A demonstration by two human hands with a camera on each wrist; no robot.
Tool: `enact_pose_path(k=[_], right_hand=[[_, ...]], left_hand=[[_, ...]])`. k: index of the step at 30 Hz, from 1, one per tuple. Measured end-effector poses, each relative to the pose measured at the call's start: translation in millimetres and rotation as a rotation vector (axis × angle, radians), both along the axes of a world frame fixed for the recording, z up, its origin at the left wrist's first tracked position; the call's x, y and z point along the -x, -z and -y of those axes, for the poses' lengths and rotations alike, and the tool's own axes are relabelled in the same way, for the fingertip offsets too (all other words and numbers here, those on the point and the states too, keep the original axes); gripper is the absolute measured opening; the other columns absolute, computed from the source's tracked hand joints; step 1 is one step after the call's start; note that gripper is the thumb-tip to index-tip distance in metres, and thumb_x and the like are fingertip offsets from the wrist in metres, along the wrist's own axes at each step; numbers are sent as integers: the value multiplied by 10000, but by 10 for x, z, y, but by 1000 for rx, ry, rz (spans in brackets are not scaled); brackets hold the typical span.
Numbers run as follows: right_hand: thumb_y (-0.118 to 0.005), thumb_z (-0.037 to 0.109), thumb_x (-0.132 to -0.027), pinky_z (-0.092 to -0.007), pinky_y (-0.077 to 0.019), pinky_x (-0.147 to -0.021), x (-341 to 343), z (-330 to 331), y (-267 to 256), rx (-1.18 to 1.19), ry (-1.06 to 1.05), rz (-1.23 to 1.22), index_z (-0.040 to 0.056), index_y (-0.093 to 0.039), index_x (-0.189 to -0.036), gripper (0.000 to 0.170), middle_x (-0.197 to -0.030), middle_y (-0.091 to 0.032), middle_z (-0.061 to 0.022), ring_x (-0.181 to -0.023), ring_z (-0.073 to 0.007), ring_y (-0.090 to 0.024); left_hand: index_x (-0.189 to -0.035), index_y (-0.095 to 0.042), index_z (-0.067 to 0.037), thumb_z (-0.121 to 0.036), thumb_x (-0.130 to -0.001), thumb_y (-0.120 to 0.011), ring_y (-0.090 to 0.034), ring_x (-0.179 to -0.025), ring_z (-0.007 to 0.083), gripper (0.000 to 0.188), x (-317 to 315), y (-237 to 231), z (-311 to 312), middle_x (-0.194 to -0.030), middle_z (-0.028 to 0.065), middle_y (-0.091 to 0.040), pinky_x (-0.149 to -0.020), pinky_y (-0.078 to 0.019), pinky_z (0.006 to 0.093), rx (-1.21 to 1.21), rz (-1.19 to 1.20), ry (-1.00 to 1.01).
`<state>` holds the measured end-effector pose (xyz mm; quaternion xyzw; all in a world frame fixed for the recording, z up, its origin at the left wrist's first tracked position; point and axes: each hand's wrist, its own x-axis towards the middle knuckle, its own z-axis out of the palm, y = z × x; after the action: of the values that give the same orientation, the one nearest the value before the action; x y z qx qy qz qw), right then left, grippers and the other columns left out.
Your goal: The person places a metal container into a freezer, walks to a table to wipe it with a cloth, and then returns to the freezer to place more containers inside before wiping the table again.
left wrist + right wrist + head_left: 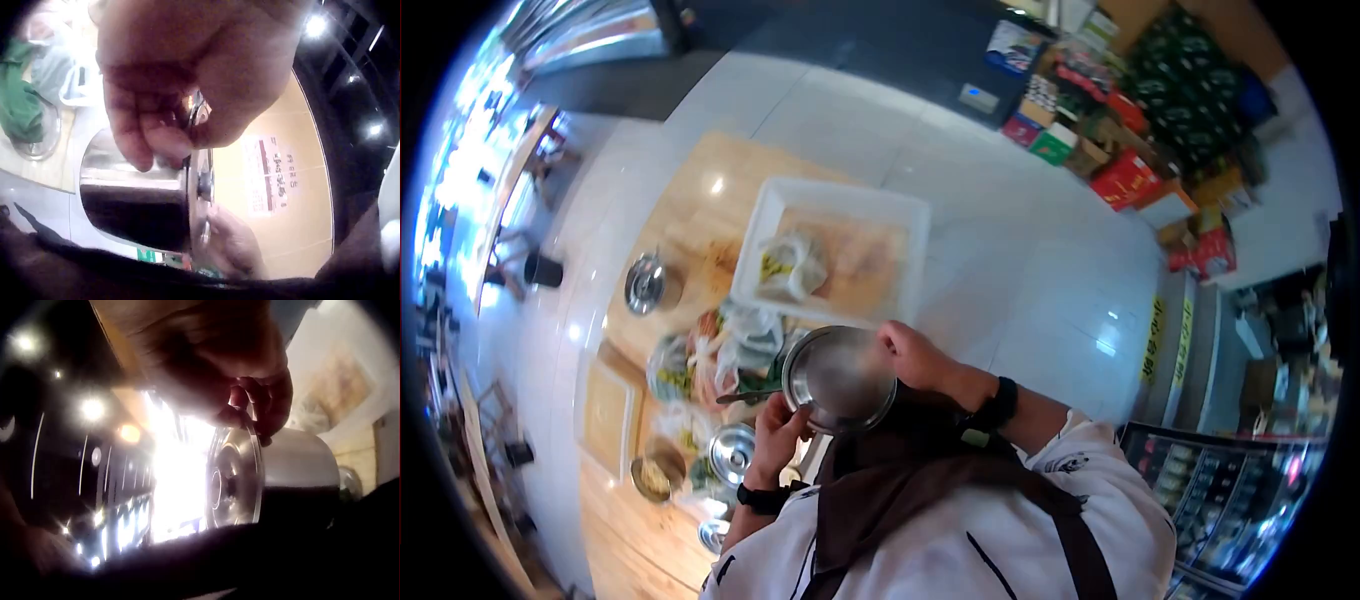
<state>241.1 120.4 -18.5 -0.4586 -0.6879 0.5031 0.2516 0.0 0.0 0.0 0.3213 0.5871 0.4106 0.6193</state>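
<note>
A shiny metal pot [134,187] stands close in front of the person's apron. Its round lid [240,475], with a small knob in the middle, shows in both wrist views. From above, the round top looks blurred. The left hand [777,440] grips the pot at its left edge, thumb over the rim and fingers along the side. At the opposite edge, the right hand [920,358] has its fingers curled and pinches the lid's rim, as the right wrist view shows.
On the wooden table [625,540] lie a white plastic tub [920,245] with a bag of greens [795,265], a metal canister [648,285], several food bags [750,325], a lidded metal pot [732,455] and a bowl [652,478] of pale food. Stacked boxes [1125,180] stand far right.
</note>
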Motion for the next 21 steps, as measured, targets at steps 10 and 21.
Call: enact_pose_path(k=[10,21], right_hand=[[-604,246,-817,-315,-436,-628,-1430,-809,-303,97,223,-66,17,-507,-853,252,-756,-546,-82,-677,-167,-509],[-623,328,-828,-299,-433,-628,-3467,-2230,-760,74,257,-103,26,-528,-835,317,-768,-563,-66,-704,-147,-516]], left_hand=[[-978,-520,-27,-23,-798,-533,-542,-630,107,180,-1324,-405,-1273,-813,33,-590,-542,-451,234,-128,57,124],[-972,-550,-16,29,-794,-521,-574,-820,115,185,-3261,-528,-2730,-909,46,-622,-742,-465,261,-202,147,115]])
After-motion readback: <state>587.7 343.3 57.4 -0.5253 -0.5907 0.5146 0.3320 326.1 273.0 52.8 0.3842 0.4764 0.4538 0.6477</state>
